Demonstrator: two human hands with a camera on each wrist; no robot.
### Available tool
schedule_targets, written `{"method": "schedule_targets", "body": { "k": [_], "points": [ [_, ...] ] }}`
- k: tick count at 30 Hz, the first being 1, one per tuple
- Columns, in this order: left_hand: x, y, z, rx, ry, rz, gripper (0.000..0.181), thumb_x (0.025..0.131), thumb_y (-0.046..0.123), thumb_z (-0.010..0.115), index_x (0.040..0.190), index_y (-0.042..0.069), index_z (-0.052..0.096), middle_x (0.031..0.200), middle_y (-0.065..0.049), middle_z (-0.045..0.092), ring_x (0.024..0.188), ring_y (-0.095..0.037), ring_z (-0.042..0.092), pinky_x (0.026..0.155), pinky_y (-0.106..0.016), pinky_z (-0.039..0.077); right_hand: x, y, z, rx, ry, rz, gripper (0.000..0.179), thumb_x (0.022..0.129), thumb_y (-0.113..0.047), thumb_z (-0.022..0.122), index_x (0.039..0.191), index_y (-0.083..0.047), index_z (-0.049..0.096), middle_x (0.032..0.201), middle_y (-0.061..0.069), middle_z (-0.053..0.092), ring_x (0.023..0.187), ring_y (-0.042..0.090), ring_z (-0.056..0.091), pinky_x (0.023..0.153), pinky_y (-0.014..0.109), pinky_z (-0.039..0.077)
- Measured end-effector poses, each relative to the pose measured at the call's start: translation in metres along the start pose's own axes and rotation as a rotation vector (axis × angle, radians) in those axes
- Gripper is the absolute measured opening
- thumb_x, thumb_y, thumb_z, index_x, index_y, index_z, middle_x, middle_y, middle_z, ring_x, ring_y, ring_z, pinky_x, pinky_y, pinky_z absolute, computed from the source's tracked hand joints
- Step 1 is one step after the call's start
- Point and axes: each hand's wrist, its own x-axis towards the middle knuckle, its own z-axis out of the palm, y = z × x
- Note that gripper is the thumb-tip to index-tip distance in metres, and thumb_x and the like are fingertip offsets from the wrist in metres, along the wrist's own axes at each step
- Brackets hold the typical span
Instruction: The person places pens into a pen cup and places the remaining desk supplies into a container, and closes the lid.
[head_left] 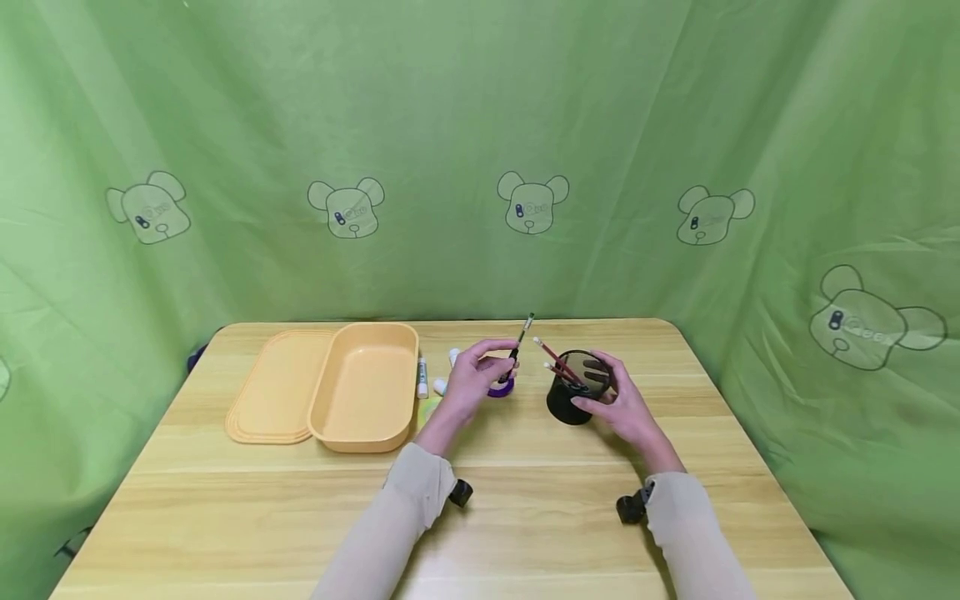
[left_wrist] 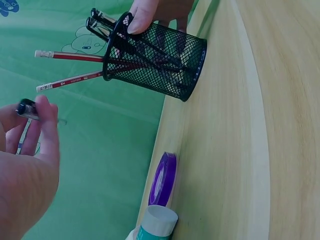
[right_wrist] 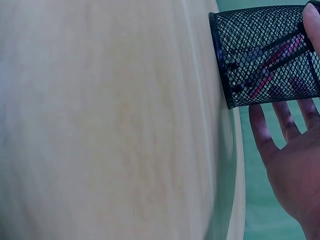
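Note:
My left hand [head_left: 471, 379] pinches a dark pen [head_left: 522, 335] between thumb and fingers, its slim upper end pointing up and away. In the left wrist view the pen's black end [left_wrist: 27, 107] pokes out past the thumb. My right hand [head_left: 618, 404] grips a black mesh pen holder [head_left: 567, 407], thumb on the near side near the rim and fingers round the far side. Two red pencils [left_wrist: 75, 56] with white erasers lean out of it towards the left hand. Black pens [left_wrist: 101, 22] also stick out of the holder.
A purple tape roll [head_left: 501, 389] lies below the left hand. Left of it are a glue stick [head_left: 422, 379], other small white-capped items and a yellow-green pad [head_left: 427, 408]. An orange box [head_left: 365, 392] stands farther left, overlapping its lid [head_left: 266, 392] in this view. A green curtain [head_left: 450, 108] hangs behind the table.

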Motion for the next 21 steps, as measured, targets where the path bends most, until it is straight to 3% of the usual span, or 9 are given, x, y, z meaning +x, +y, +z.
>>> {"method": "schedule_targets", "body": {
  "k": [5,11,16,18,21],
  "points": [
    [0.0005,0.0007,-0.0010,-0.018,-0.025,0.019,0.029,0.098,0.000,0.067,0.127,-0.003,0.068,0.116,-0.026,0.072,0.093,-0.014,0.074,0.088,-0.028,0.063,0.0004,0.0003,-0.0002,0.003,0.004,0.002,0.096,0.085,-0.005,0.084,0.161,-0.014,0.027,0.156,0.023,0.042,0.142,0.040,0.042,0.101,0.006,0.044],
    [-0.0010,0.0002,0.0007,-0.038,-0.062,-0.020,0.028,0.103,0.004,0.060,0.129,-0.008,0.064,0.127,-0.018,0.067,0.113,-0.032,0.072,0.100,-0.037,0.060,0.0005,0.0024,-0.0004,-0.005,0.004,0.004,0.095,0.086,-0.005,0.084,0.161,-0.014,0.027,0.156,0.023,0.043,0.141,0.039,0.043,0.101,0.006,0.044],
    [-0.0003,-0.0018,0.0016,-0.100,-0.083,0.004,0.035,0.111,0.013,0.046,0.130,-0.012,0.061,0.133,-0.017,0.060,0.126,-0.046,0.062,0.109,-0.037,0.054,0.0005,0.0029,-0.0006,-0.006,0.005,-0.001,0.095,0.086,-0.005,0.084,0.161,-0.014,0.027,0.156,0.023,0.042,0.142,0.040,0.042,0.100,0.006,0.044],
    [-0.0007,-0.0019,0.0012,-0.106,-0.089,0.014,0.037,0.112,0.015,0.043,0.131,-0.011,0.061,0.130,-0.014,0.059,0.127,-0.046,0.061,0.110,-0.034,0.053,0.0006,0.0030,-0.0006,-0.005,0.005,-0.002,0.095,0.086,-0.005,0.084,0.161,-0.014,0.027,0.156,0.023,0.042,0.142,0.040,0.042,0.100,0.006,0.044],
    [-0.0019,-0.0018,-0.0004,-0.078,-0.091,0.028,0.034,0.109,0.015,0.052,0.131,-0.009,0.063,0.127,-0.011,0.060,0.121,-0.032,0.068,0.112,-0.037,0.052,0.0006,0.0038,-0.0004,-0.003,0.005,0.000,0.095,0.086,-0.006,0.084,0.161,-0.015,0.027,0.156,0.023,0.042,0.142,0.040,0.042,0.101,0.006,0.043]
  ]
}}
